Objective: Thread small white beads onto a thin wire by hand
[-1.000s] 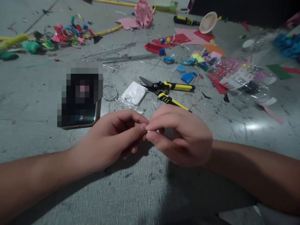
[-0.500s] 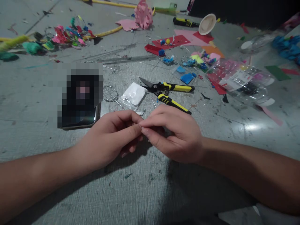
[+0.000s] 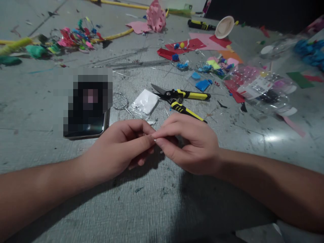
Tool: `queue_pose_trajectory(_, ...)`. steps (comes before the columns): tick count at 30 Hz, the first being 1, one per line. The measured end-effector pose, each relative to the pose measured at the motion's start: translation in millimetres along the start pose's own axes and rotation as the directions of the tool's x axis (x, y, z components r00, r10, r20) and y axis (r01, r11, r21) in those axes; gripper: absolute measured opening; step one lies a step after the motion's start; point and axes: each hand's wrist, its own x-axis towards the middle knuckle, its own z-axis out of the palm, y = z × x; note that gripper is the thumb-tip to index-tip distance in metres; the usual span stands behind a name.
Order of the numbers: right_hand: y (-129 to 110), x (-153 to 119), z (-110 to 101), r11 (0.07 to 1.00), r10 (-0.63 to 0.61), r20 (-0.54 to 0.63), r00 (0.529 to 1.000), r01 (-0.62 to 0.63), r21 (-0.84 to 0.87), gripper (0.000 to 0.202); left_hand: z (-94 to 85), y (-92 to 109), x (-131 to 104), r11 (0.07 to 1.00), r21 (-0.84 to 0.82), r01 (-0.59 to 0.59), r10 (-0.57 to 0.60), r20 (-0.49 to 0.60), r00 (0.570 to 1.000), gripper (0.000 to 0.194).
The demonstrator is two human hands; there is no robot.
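Note:
My left hand [image 3: 126, 145] and my right hand [image 3: 189, 143] meet fingertip to fingertip above the grey surface. Both are pinched closed on a tiny whitish bit [image 3: 155, 139], mostly covered by the fingers and too small to name. Just beyond them lies a clear packet with a white block [image 3: 145, 102]. Right of the packet, pruning shears with yellow and black handles [image 3: 192, 94] rest with their blades apart. A twisted wire loop [image 3: 119, 101] lies to the packet's left. Beside my left wrist is a phone [image 3: 86, 114], its screen partly blurred out.
Thin wires [image 3: 136, 63] lie across the surface farther back. Colourful clay and wire pieces [image 3: 76, 37] sit at the far left. A clear plastic container [image 3: 260, 86] stands at right, near red paper [image 3: 187, 45]. Behind are a pale cup [image 3: 224, 27] and a pink paper flower [image 3: 156, 17].
Both hands hold nearly the same pose, fingertips together. A small white speck now shows between them. The whole view has shifted very slightly.

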Motion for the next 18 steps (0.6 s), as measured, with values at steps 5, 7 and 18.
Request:
queue_pose_trajectory(5,-1.5,-1.1,0.8,0.997,0.056,-0.012,0.998,-0.056,0.046,0.007,-2.4,0.9,0.0,0.998,0.059,0.012,-0.013,0.016,1.000,0.013)
queue_pose_trajectory(7,-0.8,-1.6,1.2,0.993,0.081,-0.005,0.997,-0.081,0.083,0.007,-3.3,0.7,0.1,0.997,0.075,0.012,-0.014,0.026,1.000,0.015)
queue_pose_trajectory(18,0.6,3.1,-1.5,0.842,0.332,0.175,0.927,-0.374,0.388,0.004,-4.8,-2.1,1.7,0.997,0.080,0.001,-0.003,0.026,1.000,0.021)
